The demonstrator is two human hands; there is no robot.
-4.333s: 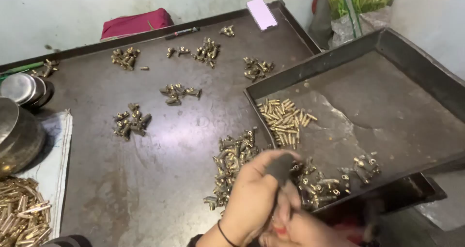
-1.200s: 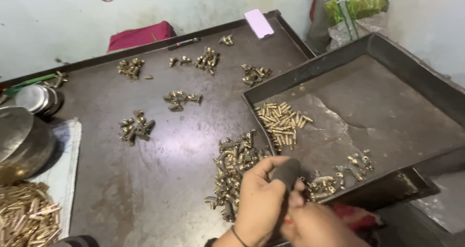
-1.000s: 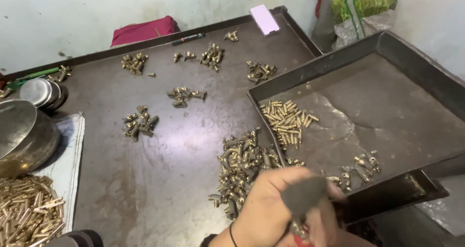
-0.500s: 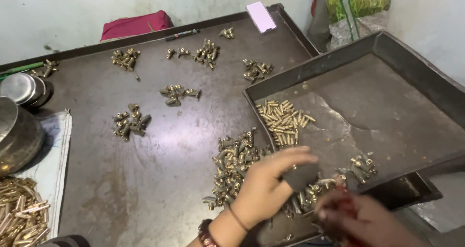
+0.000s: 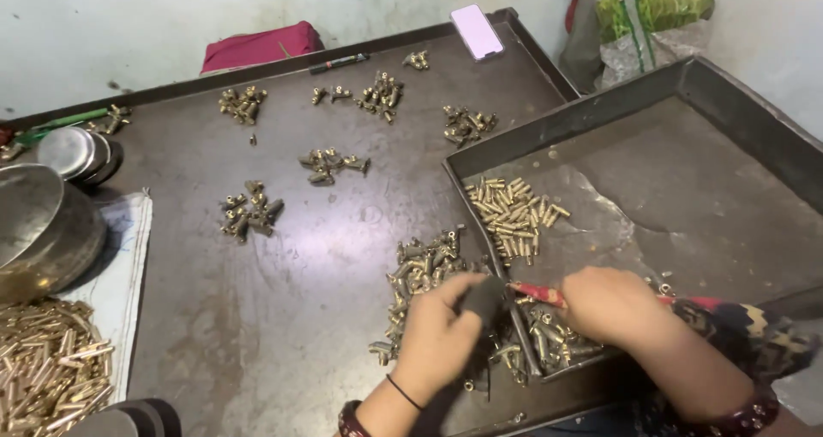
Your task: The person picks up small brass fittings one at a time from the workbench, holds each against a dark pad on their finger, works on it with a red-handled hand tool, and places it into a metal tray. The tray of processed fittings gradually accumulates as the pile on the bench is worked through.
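A wide, dark metal surface (image 5: 283, 266) with a raised rim fills most of the view, and a smaller dark metal tray (image 5: 686, 171) sits tilted on its right side, overlapping the near right corner. At the far left stand a large steel bowl (image 5: 39, 227) and a stack of small steel dishes (image 5: 79, 152), with a white cloth (image 5: 129, 257) beneath the bowl and a heap of brass pins (image 5: 47, 373) lying on the cloth's near end. Small clusters of brass fittings (image 5: 249, 214) are scattered well apart over the surface, and a larger pile of brass fittings (image 5: 420, 270) lies just beside the tray's left wall. Inside the tray a neat bunch of brass tubes (image 5: 513, 216) lies near the left wall, and more loose brass parts (image 5: 553, 338) gather in its near corner. A red cloth bundle (image 5: 261, 47), a pen (image 5: 339, 61) and a pale phone (image 5: 477, 32) rest along the far rim. The left hand (image 5: 441, 338) wears a dark fingertip cover (image 5: 484, 296) and rests over the tray's near left corner, its grip curled, though what it pinches cannot be told. The right hand (image 5: 613, 304) hovers just inside the tray over the loose parts, its grip closed around a thin red tool (image 5: 540, 293) pointing towards the left hand.
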